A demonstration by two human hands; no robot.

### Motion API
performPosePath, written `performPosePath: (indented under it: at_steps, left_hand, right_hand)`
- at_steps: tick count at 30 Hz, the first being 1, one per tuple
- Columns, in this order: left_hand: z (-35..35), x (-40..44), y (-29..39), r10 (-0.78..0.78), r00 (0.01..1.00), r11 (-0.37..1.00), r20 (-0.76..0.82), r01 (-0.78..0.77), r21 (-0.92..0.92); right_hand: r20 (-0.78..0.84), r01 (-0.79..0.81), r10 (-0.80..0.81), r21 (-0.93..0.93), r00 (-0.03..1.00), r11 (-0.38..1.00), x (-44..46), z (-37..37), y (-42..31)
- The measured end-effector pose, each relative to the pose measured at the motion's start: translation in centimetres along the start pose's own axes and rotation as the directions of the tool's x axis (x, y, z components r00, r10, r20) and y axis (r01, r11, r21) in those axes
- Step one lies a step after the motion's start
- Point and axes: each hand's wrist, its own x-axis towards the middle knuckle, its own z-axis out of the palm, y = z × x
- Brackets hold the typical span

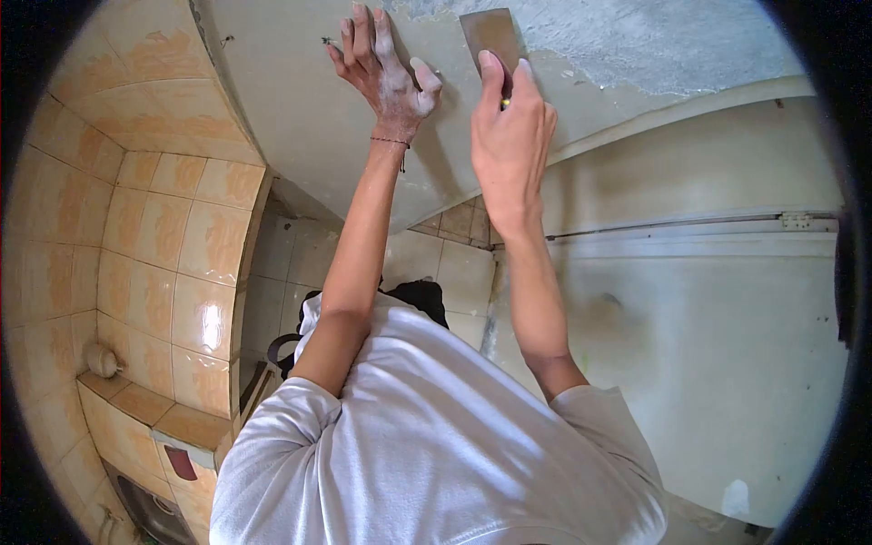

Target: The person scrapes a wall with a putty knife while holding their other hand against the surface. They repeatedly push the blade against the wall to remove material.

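Right hand (514, 127) grips scraper (491, 32) (left hand (389, 82) whitened)

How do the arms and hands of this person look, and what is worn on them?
A whitish T-shirt with loose, short sleeves leaves the forearms bare. The left hand has white powder on it, and a thin dark bracelet with a hanging end circles its wrist. The right hand wears no visible glove or bracelet.

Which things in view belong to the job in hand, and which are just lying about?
Apparently the job:
scraper, in the right hand
left hand, spread against the wall
rough pale patch

Just there:
rounded object on tiled ledge
sink
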Motion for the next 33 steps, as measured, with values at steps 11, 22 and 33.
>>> performPosePath:
  at_steps: [11, 22, 33]
  left_hand:
    - [-0.2, -0.4, -0.2, -0.009, 1.000, 1.000, 0.019, 0.009, -0.019]
    - [-0.2, 0.0, -0.2, 0.009, 0.999, 1.000, 0.032, -0.009, -0.016]
    - [-0.2, 0.0, -0.4, -0.001, 0.999, 1.000, 0.038, 0.001, 0.003]
  right_hand:
    - [0.085, -0.132, 0.134, -0.027, 0.987, 0.991, -0.3, -1.1, 1.4]
    - [0.079, -0.105, 0.113, -0.099, 0.990, 0.989, 0.0, -0.9, 1.4]
    - [0.028, -0.067, 0.069, -0.077, 0.997, 0.995, 0.0, 0.7, 0.9]
